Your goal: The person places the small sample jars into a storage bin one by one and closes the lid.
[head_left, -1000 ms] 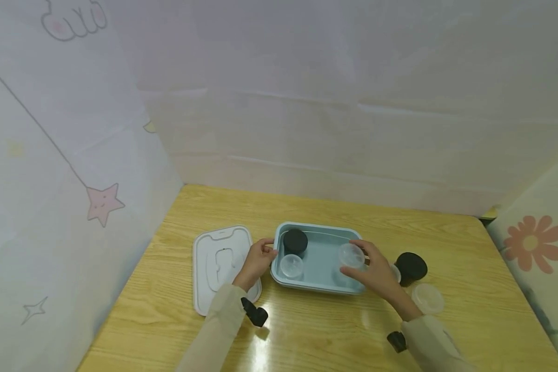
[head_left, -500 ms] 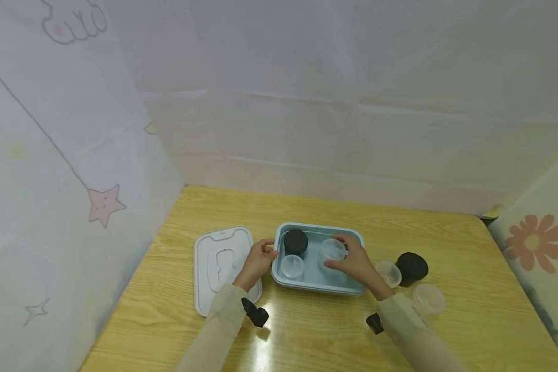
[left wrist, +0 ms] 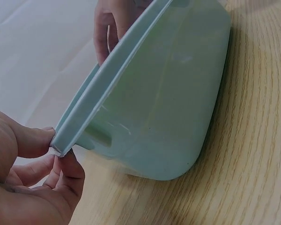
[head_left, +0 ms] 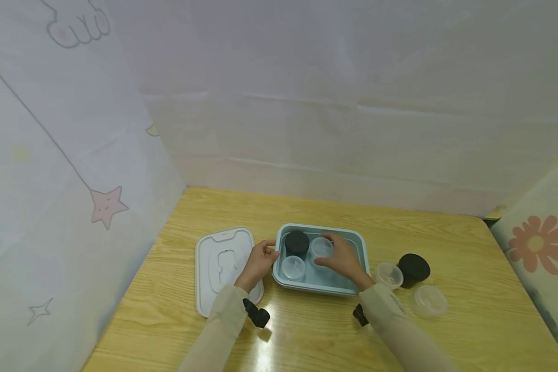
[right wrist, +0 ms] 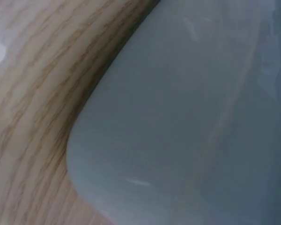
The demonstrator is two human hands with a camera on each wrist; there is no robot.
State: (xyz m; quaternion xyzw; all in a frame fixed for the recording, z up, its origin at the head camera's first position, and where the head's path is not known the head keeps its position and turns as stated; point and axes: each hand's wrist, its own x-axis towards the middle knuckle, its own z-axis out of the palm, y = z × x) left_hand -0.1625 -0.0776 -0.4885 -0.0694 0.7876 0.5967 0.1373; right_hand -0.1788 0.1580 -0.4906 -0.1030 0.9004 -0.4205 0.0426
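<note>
Below the head frame's centre, the right hand's [head_left: 343, 258] fingers grip a clear cup [head_left: 322, 248] inside the blue tub [left wrist: 159, 103]; the left hand [head_left: 259, 264] pinches its rim [left wrist: 98, 96]. We could topple the adjacent black container [head_left: 297, 243] (one sideways nudge).

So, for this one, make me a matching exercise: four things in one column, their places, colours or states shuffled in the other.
1. left hand
2. bin
3. lid
4. right hand

A. holding a clear cup
B. on the table, beside the bin
C. pinching the bin's rim
D. pale blue

Pairs: 1-C, 2-D, 3-B, 4-A
</note>
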